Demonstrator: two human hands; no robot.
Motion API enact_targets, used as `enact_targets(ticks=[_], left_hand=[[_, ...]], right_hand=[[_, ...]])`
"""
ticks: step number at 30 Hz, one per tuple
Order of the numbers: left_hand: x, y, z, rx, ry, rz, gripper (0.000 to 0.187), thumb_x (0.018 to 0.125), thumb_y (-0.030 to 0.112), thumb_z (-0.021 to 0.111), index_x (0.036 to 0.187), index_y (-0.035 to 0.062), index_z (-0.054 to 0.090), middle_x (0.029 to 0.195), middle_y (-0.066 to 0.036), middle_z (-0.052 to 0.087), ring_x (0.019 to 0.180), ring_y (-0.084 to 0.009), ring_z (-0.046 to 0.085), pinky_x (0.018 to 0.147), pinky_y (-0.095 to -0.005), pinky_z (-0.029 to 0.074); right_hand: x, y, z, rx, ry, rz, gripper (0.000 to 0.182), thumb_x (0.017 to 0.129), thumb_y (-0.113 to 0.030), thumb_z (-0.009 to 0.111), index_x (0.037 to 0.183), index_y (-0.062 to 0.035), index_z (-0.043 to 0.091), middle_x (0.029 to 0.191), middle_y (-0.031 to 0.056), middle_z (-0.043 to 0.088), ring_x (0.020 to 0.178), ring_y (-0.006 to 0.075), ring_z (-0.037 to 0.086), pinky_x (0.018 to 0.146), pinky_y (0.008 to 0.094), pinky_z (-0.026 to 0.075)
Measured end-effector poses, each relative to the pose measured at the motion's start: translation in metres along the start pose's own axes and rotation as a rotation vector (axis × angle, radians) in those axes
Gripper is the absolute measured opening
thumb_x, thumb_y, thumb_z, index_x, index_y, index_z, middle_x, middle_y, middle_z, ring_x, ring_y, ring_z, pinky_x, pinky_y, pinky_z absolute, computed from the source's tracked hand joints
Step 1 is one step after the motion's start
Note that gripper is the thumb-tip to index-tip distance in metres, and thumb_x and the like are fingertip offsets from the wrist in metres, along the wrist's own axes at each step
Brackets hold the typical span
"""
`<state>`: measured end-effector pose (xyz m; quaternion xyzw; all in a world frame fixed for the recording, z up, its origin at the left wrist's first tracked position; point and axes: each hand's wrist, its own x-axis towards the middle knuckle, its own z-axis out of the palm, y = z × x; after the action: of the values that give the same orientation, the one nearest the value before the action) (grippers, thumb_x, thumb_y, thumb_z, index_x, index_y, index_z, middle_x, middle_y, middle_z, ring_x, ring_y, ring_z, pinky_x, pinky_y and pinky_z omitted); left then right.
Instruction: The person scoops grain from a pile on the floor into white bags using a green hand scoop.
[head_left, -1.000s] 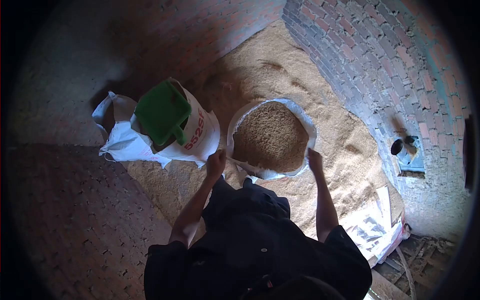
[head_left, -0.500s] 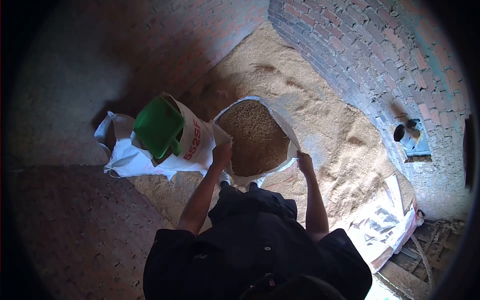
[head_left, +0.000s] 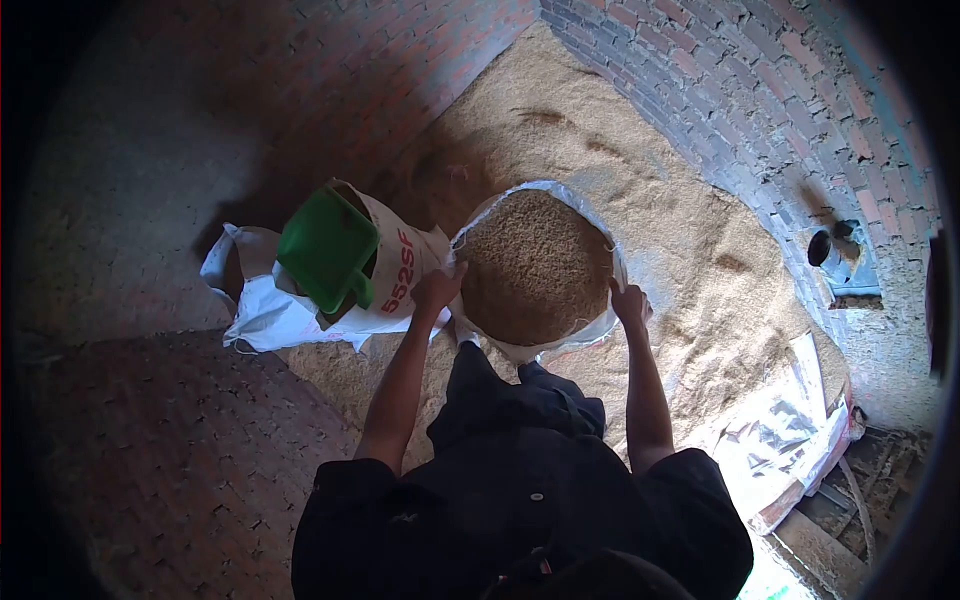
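Note:
A white woven sack [head_left: 520, 352] stands upright before my feet, its mouth spread wide and round. Tan grain-like material [head_left: 537, 265], perhaps husks or bran, fills it close to the rim. My left hand [head_left: 437, 288] grips the sack's rim on the left side, fingers closed. On the opposite side, my right hand [head_left: 630, 303] is closed around the rim as well. Just left of my left hand, a second white sack [head_left: 405, 270] printed "552SF" stands against the open one. A green plastic scoop [head_left: 325, 250] rests in its mouth.
Another white bag [head_left: 275, 312] slumps at the far left. Loose tan material [head_left: 700, 290] covers the floor up to the brick walls [head_left: 690, 110]. A pipe opening [head_left: 822, 248] juts from the right wall. Plastic sheeting [head_left: 780, 430] and boards [head_left: 860, 510] lie at lower right.
The sack's mouth looks rounder and its contents sit nearer the rim. Both hands keep hold of the rim. The whole scene has shifted slightly right in view.

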<state>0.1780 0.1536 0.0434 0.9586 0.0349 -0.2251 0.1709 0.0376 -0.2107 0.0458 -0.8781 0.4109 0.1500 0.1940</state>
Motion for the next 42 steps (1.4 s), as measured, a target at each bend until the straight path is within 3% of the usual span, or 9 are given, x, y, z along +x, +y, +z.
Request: enact_targets(ticks=[5, 7, 8, 11, 17, 26, 37, 39, 42], left_hand=[[0.011, -0.023, 0.050, -0.079, -0.131, 0.095, 0.070, 0.091, 0.061, 0.038, 0.093, -0.0030, 0.067, 0.095, -0.027, 0.065, 0.095, -0.0431, 0.062, 0.079, -0.0490, 0.047], [0.010, -0.030, 0.057, -0.503, 0.044, 0.155, 0.068, 0.092, 0.057, 0.039, 0.092, -0.0063, 0.065, 0.089, -0.029, 0.064, 0.093, -0.0430, 0.063, 0.074, -0.0471, 0.046], [0.019, -0.035, 0.062, -0.598, 0.049, 0.145, 0.067, 0.093, 0.054, 0.040, 0.092, -0.0076, 0.064, 0.086, -0.030, 0.064, 0.092, -0.0424, 0.063, 0.072, -0.0464, 0.045], [0.041, -0.013, 0.039, -0.639, -0.011, -0.010, 0.059, 0.093, 0.047, 0.046, 0.093, -0.0094, 0.062, 0.080, -0.027, 0.064, 0.087, -0.0365, 0.065, 0.069, -0.0455, 0.045], [0.024, 0.011, -0.030, -0.750, 0.066, 0.070, 0.050, 0.092, 0.037, 0.052, 0.091, -0.0121, 0.060, 0.079, -0.025, 0.065, 0.083, -0.0295, 0.064, 0.069, -0.0448, 0.045], [0.031, -0.008, 0.013, -0.434, 0.165, 0.024, 0.075, 0.093, 0.059, 0.038, 0.086, -0.0128, 0.059, 0.077, -0.032, 0.060, 0.080, -0.0421, 0.062, 0.072, -0.0474, 0.044], [0.027, -0.005, -0.032, -0.459, 0.167, 0.238, 0.057, 0.096, 0.048, 0.041, 0.099, -0.0053, 0.061, 0.099, -0.030, 0.063, 0.096, -0.0450, 0.060, 0.075, -0.0504, 0.047], [0.038, 0.000, -0.025, -0.135, -0.089, 0.008, 0.062, 0.095, 0.050, 0.039, 0.097, -0.0070, 0.065, 0.096, -0.030, 0.063, 0.096, -0.0455, 0.060, 0.086, -0.0500, 0.044], [0.045, -0.013, -0.006, -0.243, -0.089, 0.088, 0.066, 0.094, 0.053, 0.038, 0.098, -0.0075, 0.065, 0.096, -0.031, 0.063, 0.096, -0.0466, 0.060, 0.088, -0.0509, 0.044]], right_hand=[[-0.006, 0.031, 0.040, 0.410, -0.019, 0.019, 0.060, 0.089, -0.051, 0.050, 0.085, 0.0068, 0.066, 0.081, 0.0281, 0.064, 0.081, 0.0432, 0.064, 0.066, 0.0503, 0.046], [0.019, 0.053, 0.093, 0.630, 0.015, 0.160, 0.057, 0.090, -0.047, 0.051, 0.086, 0.0085, 0.066, 0.075, 0.0235, 0.065, 0.073, 0.0353, 0.065, 0.064, 0.0470, 0.046], [0.019, 0.035, 0.083, 0.525, 0.144, 0.149, 0.049, 0.092, -0.042, 0.051, 0.075, 0.0027, 0.064, 0.061, 0.0105, 0.059, 0.058, 0.0194, 0.056, 0.053, 0.0390, 0.042], [0.027, 0.002, 0.064, 1.005, -0.005, 0.199, 0.041, 0.093, -0.037, 0.050, 0.065, -0.0073, 0.056, 0.054, -0.0014, 0.044, 0.049, 0.0095, 0.040, 0.044, 0.0311, 0.033], [0.000, -0.027, 0.013, 1.109, 0.077, 0.036, 0.035, 0.094, -0.033, 0.055, 0.065, -0.0127, 0.053, 0.055, -0.0060, 0.041, 0.048, 0.0054, 0.037, 0.042, 0.0260, 0.026], [0.000, -0.002, 0.080, 0.783, 0.070, 0.207, 0.048, 0.093, -0.041, 0.054, 0.071, 0.0007, 0.059, 0.058, 0.0043, 0.050, 0.057, 0.0140, 0.045, 0.052, 0.0359, 0.037], [-0.039, -0.018, 0.002, 0.836, 0.133, 0.134, 0.049, 0.094, -0.040, 0.052, 0.068, 0.0011, 0.057, 0.056, 0.0018, 0.047, 0.054, 0.0106, 0.041, 0.048, 0.0342, 0.033], [-0.031, -0.012, 0.030, 0.468, 0.086, 0.120, 0.064, 0.092, -0.052, 0.046, 0.082, 0.0079, 0.064, 0.075, 0.0282, 0.063, 0.072, 0.0422, 0.062, 0.065, 0.0496, 0.045], [-0.022, -0.010, 0.047, 0.298, 0.040, 0.143, 0.062, 0.090, -0.053, 0.047, 0.089, 0.0060, 0.065, 0.091, 0.0332, 0.062, 0.093, 0.0482, 0.059, 0.082, 0.0520, 0.046]])
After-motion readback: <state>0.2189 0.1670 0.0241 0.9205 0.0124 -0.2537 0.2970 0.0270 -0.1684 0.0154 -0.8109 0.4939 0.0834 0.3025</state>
